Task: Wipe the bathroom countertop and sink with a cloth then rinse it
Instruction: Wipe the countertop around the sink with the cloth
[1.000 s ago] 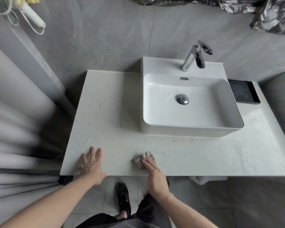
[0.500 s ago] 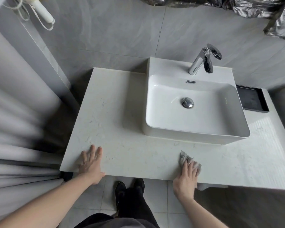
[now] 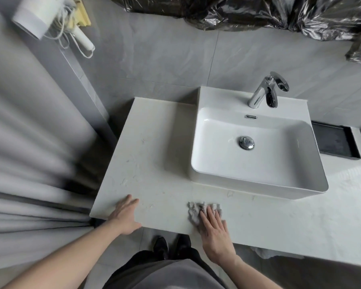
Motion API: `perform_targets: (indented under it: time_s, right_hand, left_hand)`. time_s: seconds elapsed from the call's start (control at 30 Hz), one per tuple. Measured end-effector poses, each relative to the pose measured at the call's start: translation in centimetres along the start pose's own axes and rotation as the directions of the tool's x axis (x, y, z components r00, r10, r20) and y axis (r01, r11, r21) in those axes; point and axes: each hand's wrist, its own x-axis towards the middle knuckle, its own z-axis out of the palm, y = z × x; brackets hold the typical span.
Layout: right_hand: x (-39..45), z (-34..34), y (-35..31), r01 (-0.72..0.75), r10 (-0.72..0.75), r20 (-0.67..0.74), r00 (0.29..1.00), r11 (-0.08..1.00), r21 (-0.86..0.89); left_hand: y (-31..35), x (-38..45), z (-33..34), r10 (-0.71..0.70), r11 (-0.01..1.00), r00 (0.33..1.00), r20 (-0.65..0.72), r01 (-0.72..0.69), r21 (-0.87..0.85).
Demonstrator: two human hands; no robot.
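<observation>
Right hand (image 3: pixel 215 232) flattens crumpled grey cloth (image 3: pixel 196 210).

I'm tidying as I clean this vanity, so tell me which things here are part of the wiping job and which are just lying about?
Part of the job:
- cloth, pressed flat under the right hand
- countertop, with the left hand braced on it
- sink
- faucet, for rinsing

Just lying about:
- black tray beside the sink
- hair dryer on the wall
- black plastic sheeting above
</observation>
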Motion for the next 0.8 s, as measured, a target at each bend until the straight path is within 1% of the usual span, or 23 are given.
perform_targets:
  time_s: [0.13, 0.2, 0.37, 0.5, 0.6, 0.7, 0.8]
  right_hand:
    - [-0.2, -1.6, 4.8, -0.138, 0.144, -0.075, 0.987, 0.987, 0.080]
    - [-0.5, -2.2, 6.6, -0.200, 0.210, -0.088, 0.974, 0.974, 0.109]
    - [-0.5, -1.9, 7.5, -0.286, 0.300, -0.097, 0.949, 0.949, 0.133]
    - [0.7, -0.5, 4.5, -0.396, 0.417, -0.122, 0.901, 0.903, 0.166]
    - [1.3, 1.0, 0.7, -0.416, 0.440, -0.142, 0.886, 0.893, 0.173]
    - [1.8, 2.8, -4.9, -0.364, 0.388, -0.135, 0.912, 0.915, 0.173]
    - [2.6, 4.5, -10.9, -0.224, 0.239, -0.093, 0.966, 0.963, 0.147]
  left_hand:
    - [-0.2, -0.8, 1.1, 0.022, 0.999, 0.999, -0.035, -0.021, 0.032]
    - [-0.1, -0.9, 1.2, 0.021, 0.999, 0.999, -0.044, -0.020, 0.031]
    - [0.4, -0.9, 0.9, 0.025, 1.000, 0.998, -0.052, -0.025, -0.002]
    - [-0.1, -1.2, -0.1, 0.081, 0.996, 0.997, -0.019, -0.081, -0.022]
    - [-1.7, -0.4, -0.6, 0.117, 0.990, 0.993, -0.015, -0.118, -0.073]
    - [-4.2, 0.3, -1.0, 0.149, 0.977, 0.988, -0.039, -0.153, -0.146]
    - [-6.9, 0.6, -2.0, 0.141, 0.962, 0.979, -0.145, -0.170, -0.215]
